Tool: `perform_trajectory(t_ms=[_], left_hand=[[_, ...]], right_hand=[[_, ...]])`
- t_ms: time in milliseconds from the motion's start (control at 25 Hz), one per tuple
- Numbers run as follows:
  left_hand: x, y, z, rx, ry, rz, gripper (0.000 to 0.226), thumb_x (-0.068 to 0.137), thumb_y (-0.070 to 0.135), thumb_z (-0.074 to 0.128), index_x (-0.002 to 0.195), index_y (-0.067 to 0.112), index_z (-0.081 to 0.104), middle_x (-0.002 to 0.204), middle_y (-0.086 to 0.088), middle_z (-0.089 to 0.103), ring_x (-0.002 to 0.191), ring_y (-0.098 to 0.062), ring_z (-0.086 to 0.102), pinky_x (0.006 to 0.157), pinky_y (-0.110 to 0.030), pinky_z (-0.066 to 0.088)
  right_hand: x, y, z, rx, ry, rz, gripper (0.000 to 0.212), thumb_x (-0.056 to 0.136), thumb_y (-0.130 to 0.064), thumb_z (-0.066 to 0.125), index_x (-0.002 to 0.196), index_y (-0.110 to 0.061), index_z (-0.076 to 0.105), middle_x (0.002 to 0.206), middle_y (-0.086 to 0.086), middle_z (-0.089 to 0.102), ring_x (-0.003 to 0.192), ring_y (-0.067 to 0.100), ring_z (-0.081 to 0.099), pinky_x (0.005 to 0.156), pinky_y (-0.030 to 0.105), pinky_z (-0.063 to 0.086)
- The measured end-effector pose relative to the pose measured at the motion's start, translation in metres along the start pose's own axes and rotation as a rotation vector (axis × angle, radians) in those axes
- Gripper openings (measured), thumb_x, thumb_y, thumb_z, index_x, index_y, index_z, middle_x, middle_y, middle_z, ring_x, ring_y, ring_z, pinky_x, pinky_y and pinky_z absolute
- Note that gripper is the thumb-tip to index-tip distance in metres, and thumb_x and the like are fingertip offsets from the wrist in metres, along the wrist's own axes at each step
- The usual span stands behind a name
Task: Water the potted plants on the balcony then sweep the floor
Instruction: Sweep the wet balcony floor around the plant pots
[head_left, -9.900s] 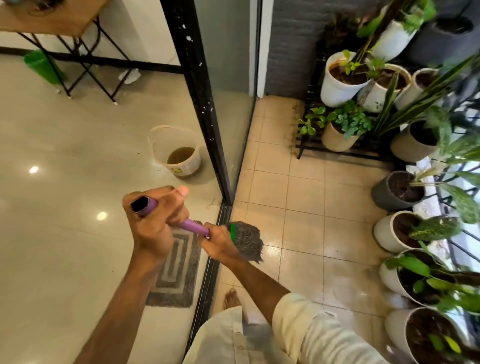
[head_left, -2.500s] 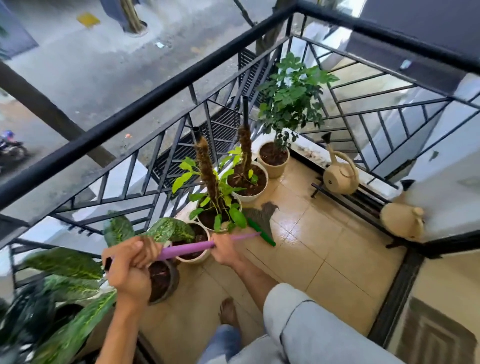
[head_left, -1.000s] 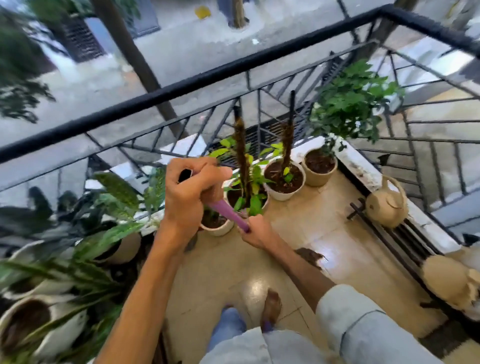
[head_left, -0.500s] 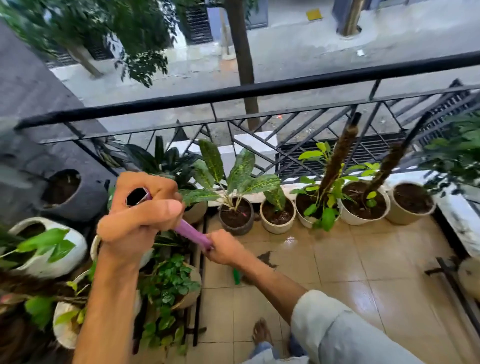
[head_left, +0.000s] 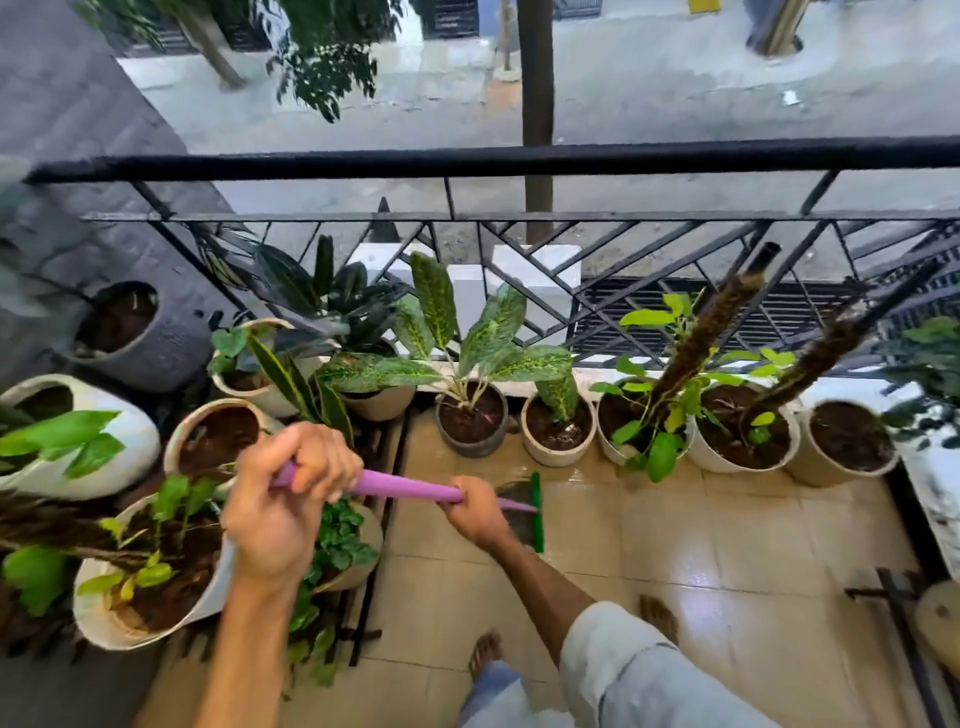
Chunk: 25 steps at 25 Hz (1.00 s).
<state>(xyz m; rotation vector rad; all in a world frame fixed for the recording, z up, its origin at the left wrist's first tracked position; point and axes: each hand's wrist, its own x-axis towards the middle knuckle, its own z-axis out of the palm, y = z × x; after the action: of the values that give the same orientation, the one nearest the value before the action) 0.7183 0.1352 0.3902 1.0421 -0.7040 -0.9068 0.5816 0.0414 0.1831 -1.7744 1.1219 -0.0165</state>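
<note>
Both fists wrapped on the broom (head_left: 410, 488): left hand (head_left: 288, 499) high for leverage, right hand (head_left: 475, 512) low to steer. Head's on wet tiles (head_left: 727, 540) w/ pots (head_left: 558, 434) just beyond, prob mid-sweep.

The broom (head_left: 415, 488) has a purple handle, gripped near its top end by the left grip (head_left: 291, 499) and farther down by the right grip (head_left: 475, 512), so the shaft slants from one to the other and on toward the floor (head_left: 701, 561). Just beyond the right grip sits its green head bar with dark bristles (partly hidden behind that hand), down on the wet, glossy beige tiles. Ahead of the right grip, a row of potted plants (head_left: 561, 415) stands along the railing foot, soil dark; more pots crowd beside and below the left grip, some tilted.
</note>
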Motion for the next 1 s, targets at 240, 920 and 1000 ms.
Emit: perform_trajectory(t_ms=[240, 920, 1000], left_hand=[[0.052, -0.105, 0.127, -0.127, -0.025, -0.033, 0.044, 0.089, 0.042, 0.061, 0.059, 0.023, 0.035, 0.051, 0.000, 0.024, 0.048, -0.018, 0.030, 0.055, -0.035, 0.029], [0.110, -0.313, 0.474, -0.249, -0.128, -0.254, 0.027, 0.073, 0.033, 0.032, 0.050, 0.023, 0.040, 0.043, 0.004, 0.021, 0.045, -0.009, 0.022, 0.052, -0.029, 0.028], [0.098, -0.310, 0.466, -0.255, -0.127, -0.305, 0.029, 0.071, 0.036, 0.042, 0.048, 0.019, 0.034, 0.044, -0.001, 0.014, 0.046, -0.010, 0.017, 0.053, -0.032, 0.023]], right_hand=[[0.015, 0.142, -0.133, -0.047, 0.088, 0.113, 0.022, 0.103, -0.014, 0.061, 0.107, 0.001, 0.076, 0.110, 0.023, 0.075, 0.108, 0.037, 0.068, 0.090, 0.045, 0.053], [-0.053, 0.425, -0.455, -0.369, 0.065, 0.293, 0.029, 0.108, -0.015, 0.052, 0.132, -0.001, 0.060, 0.135, 0.021, 0.058, 0.125, 0.038, 0.059, 0.104, 0.048, 0.046], [-0.070, 0.430, -0.448, -0.395, 0.037, 0.260, 0.031, 0.110, -0.013, 0.048, 0.137, 0.000, 0.054, 0.138, 0.021, 0.055, 0.127, 0.038, 0.057, 0.103, 0.049, 0.045]])
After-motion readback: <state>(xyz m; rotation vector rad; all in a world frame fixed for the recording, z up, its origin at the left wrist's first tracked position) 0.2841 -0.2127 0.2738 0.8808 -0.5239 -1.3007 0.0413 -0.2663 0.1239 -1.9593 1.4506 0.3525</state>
